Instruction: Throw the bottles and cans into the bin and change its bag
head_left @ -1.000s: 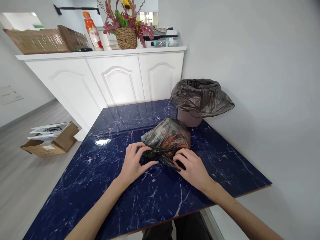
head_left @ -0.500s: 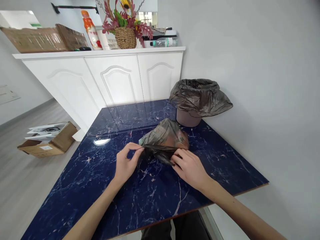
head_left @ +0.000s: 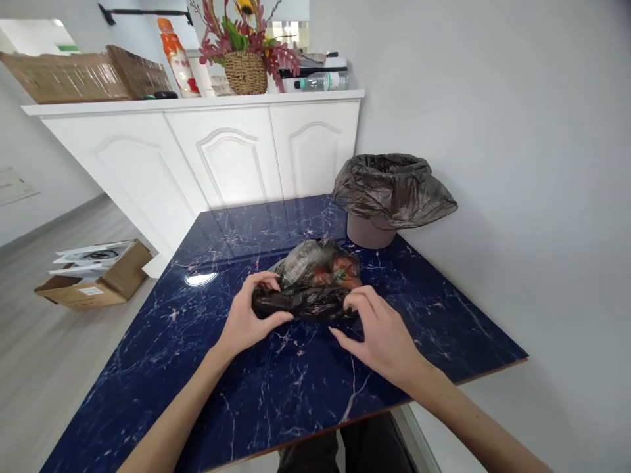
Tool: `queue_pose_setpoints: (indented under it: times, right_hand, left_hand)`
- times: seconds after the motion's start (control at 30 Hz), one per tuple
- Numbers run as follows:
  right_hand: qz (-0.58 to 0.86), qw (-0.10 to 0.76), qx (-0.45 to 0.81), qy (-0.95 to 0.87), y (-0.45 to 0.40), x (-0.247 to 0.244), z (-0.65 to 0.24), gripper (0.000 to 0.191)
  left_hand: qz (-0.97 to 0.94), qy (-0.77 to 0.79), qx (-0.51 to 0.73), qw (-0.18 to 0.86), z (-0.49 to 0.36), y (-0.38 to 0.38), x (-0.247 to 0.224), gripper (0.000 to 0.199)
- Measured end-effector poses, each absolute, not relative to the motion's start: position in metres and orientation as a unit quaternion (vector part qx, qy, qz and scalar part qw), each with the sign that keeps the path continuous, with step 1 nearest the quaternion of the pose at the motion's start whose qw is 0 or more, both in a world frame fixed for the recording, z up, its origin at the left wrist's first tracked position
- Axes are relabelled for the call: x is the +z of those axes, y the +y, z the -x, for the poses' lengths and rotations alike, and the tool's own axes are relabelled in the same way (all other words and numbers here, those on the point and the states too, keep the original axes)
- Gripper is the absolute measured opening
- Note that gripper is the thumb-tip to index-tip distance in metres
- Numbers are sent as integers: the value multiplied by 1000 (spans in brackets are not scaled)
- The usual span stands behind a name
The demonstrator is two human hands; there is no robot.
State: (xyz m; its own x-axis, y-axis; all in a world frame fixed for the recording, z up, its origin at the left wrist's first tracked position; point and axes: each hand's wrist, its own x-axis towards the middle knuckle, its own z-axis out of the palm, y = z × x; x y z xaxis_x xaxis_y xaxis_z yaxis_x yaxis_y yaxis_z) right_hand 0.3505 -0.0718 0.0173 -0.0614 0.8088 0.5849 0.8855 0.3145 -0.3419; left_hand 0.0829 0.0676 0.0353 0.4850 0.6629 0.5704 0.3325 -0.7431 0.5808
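Note:
On the dark blue marbled table lies a thin black plastic bag (head_left: pixel 315 263), crumpled, with reddish-orange round shapes and something pale showing through. Its near edge is gathered into a dark bunched roll. My left hand (head_left: pixel 249 315) cups the left end of that roll, fingers over the top and thumb along the front. At the right end, the curled fingertips of my right hand (head_left: pixel 382 332) touch the roll, while the thumb is held apart below it. What exactly is inside the bag cannot be made out.
A bin (head_left: pixel 371 231) lined with a black bag stands at the table's (head_left: pixel 197 374) far right corner, near the wall. Behind is a white cabinet (head_left: pixel 231 157) bearing a flower basket (head_left: pixel 245 73), bottles and a cardboard box (head_left: pixel 73 77). An open carton (head_left: pixel 93 289) sits on the floor.
My hands have gone from pinching the stretched bag edge to spreading around its bunched near edge. The bag has slumped lower and its near part is now rolled up.

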Motion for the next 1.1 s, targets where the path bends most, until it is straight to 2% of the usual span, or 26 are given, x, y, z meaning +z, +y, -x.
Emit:
queue_pose_setpoints:
  times: [0.03, 0.07, 0.13, 0.17, 0.27, 0.37, 0.43, 0.5, 0.57, 0.73, 0.87, 0.93, 0.97, 1.03, 1.1]
  right_hand:
    - [580, 357, -56, -730, -69, 17, -344, 31]
    - [581, 358, -61, -729, -67, 17, -339, 33]
    - [581, 374, -78, -719, -63, 17, -331, 28]
    - [573, 388, -93, -716, -63, 17, -328, 22]
    - [533, 411, -136, -727, -64, 16, -317, 9]
    - [535, 384, -133, -741, -64, 10, -305, 15]
    - [556, 363, -122, -737, -61, 4, -298, 17]
    - [560, 352, -114, -741, -58, 0, -295, 10]
    - [540, 340, -101, -763, -57, -1, -298, 15]
    - [425, 266, -53, -864, -71, 4, -330, 15]
    - [453, 250, -41, -855, -86, 9, -365, 9]
    - [468, 262, -10, -844, -92, 12, -373, 5]
    - [473, 280, 15, -835, -94, 14, -374, 10]
    - [476, 326, 73, -814, -97, 17, -369, 24]
    - [474, 364, 110, -794, -97, 18, -359, 30]
  left_hand:
    - [-870, 268, 376, 170, -82, 68, 35, 58]
    - [-893, 248, 352, 134, -82, 69, 34, 53]
    - [-908, 231, 337, 90, -81, 70, 32, 27]
    - [-903, 237, 345, 94, -81, 70, 32, 22]
    - [-851, 309, 381, 189, -83, 66, 34, 38]
    - [-810, 346, 384, 276, -85, 59, 38, 47]
    - [-797, 350, 393, 298, -85, 57, 39, 51]
    - [-772, 361, 417, 318, -84, 58, 39, 56]
    - [-741, 374, 449, 331, -84, 62, 39, 61]
    - [-544, 420, 575, 443, -81, 78, 41, 58]
    - [-446, 458, 605, 475, -76, 90, 44, 59]
    - [-486, 474, 588, 440, -74, 92, 47, 57]
    - [-519, 477, 589, 394, -73, 91, 48, 54]
    - [-581, 471, 622, 233, -70, 84, 52, 43]
    - [-624, 423, 656, 42, -66, 70, 56, 29]
